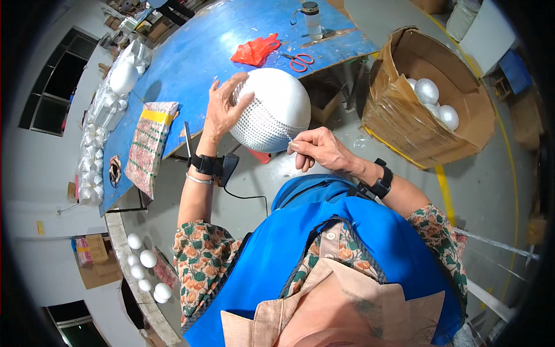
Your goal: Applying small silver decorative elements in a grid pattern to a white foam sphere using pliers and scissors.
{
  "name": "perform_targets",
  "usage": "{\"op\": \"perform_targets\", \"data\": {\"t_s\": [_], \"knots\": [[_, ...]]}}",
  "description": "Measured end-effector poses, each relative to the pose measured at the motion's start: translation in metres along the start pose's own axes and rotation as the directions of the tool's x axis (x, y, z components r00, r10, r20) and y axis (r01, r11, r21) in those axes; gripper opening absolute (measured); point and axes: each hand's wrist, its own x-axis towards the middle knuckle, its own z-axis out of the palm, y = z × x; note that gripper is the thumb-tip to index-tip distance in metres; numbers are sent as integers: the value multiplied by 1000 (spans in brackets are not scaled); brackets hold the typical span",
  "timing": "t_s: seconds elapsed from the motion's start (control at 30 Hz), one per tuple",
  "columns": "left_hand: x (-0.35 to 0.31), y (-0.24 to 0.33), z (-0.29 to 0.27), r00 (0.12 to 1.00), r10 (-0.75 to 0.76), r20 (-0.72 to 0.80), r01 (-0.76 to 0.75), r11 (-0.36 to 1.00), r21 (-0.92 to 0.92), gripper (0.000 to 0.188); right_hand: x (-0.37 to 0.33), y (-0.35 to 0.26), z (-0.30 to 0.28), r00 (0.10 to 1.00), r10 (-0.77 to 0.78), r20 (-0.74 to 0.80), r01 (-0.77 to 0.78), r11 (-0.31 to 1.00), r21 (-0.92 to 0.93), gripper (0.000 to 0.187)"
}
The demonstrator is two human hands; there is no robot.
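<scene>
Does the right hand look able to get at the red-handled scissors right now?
Probably yes: the scissors lie uncovered near the edge of the blue table, and the way past the right side of the ball looks free. The right hand may have to release the strand it pinches.

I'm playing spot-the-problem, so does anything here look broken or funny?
Yes, the big cardboard box on the right looks battered: its rim is bent and ragged. The blue table also has a scuffed brown patch beside the bottle.
</scene>
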Motion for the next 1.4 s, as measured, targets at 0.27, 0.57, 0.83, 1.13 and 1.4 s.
{"op": "perform_targets", "data": {"t_s": [0.27,0.57,0.83,1.13,1.4], "knots": [[6,0,5,977,-117,-176,61,954,-294,39,1,-3,-1,1000,10,16,-9,1000,-28,26],[10,-12,3,960,-279,-21,254,900,-356,35,-3,-6,-2,1000,0,-7,0,998,-57,29],[7,-3,1,980,-201,-12,195,962,-191,42,-3,-2,-9,1000,-2,-4,2,999,-48,28],[14,-14,10,966,-248,-70,221,938,-268,26,-12,0,-10,1000,-6,-31,7,1000,10,29],[12,-7,12,962,-273,-18,261,935,-240,36,-17,3,-17,1000,-20,-19,21,999,33,26]]}}
